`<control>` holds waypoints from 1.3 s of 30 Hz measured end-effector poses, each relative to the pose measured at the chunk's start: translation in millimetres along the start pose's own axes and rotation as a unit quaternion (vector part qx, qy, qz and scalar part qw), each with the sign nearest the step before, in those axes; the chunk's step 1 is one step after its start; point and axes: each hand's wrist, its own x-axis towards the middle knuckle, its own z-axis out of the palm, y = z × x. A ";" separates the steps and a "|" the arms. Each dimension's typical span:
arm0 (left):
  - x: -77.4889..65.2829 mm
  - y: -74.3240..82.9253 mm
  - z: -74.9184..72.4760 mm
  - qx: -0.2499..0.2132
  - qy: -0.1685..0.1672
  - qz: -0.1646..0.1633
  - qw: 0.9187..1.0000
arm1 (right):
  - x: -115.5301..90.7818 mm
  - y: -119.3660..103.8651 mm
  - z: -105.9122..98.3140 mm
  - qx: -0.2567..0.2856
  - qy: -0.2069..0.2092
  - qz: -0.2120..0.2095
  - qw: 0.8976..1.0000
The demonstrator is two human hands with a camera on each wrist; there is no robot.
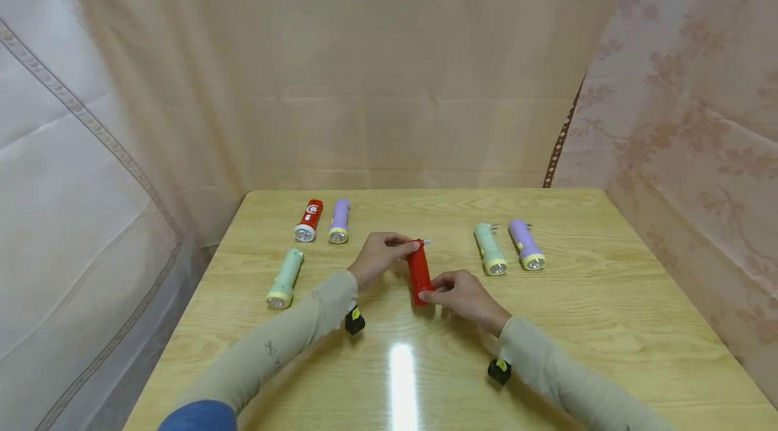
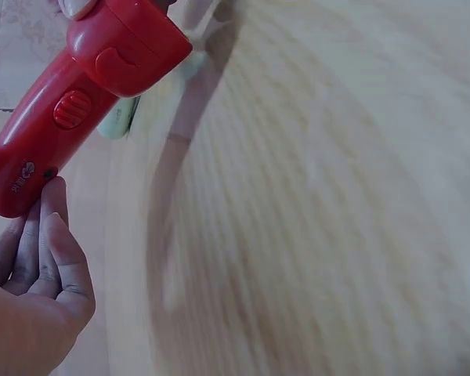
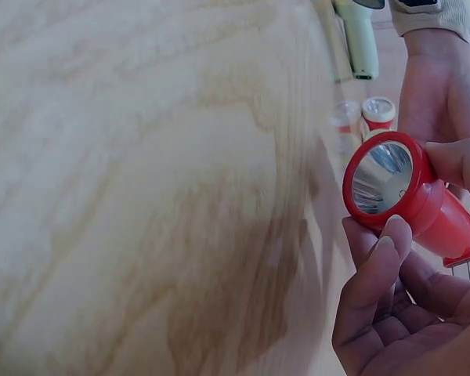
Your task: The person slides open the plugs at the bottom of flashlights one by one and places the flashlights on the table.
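Both hands hold a red flashlight (image 1: 419,273) over the middle of the table. My left hand (image 1: 381,257) grips its tail end, where two metal plug prongs (image 1: 427,242) stick out to the right. At the lamp end, my right hand (image 1: 464,297) pinches the rim between thumb and fingers. A round ribbed switch (image 2: 73,109) shows on the red body in the left wrist view. The right wrist view shows the silver reflector (image 3: 382,178) inside the red head, tilted toward that camera.
A red-and-white flashlight (image 1: 308,220), a purple one (image 1: 339,221) and a green one (image 1: 286,279) lie on the left. Another green flashlight (image 1: 489,248) and another purple flashlight (image 1: 526,244) lie on the right, prongs out. Curtains (image 1: 401,80) hang around the wooden table (image 1: 608,296).
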 end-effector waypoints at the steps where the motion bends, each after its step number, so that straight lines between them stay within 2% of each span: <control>1: 1.8 0.3 1.1 -0.002 -0.001 0.002 1.000 | -0.1 -0.3 -1.0 0.001 0.003 0.003 1.000; 13: 18.5 4.9 19.7 -0.001 0.011 -0.004 1.000 | 3.1 6.1 -14.8 0.005 0.029 0.022 0.999; 23: 35.6 8.2 31.7 -0.018 0.012 0.002 1.000 | 7.3 9.0 -28.9 -0.020 0.047 0.019 0.998; 39: 53.0 11.2 52.4 -0.010 0.026 -0.024 0.999 | 5.2 15.0 -41.9 -0.023 0.085 0.042 0.995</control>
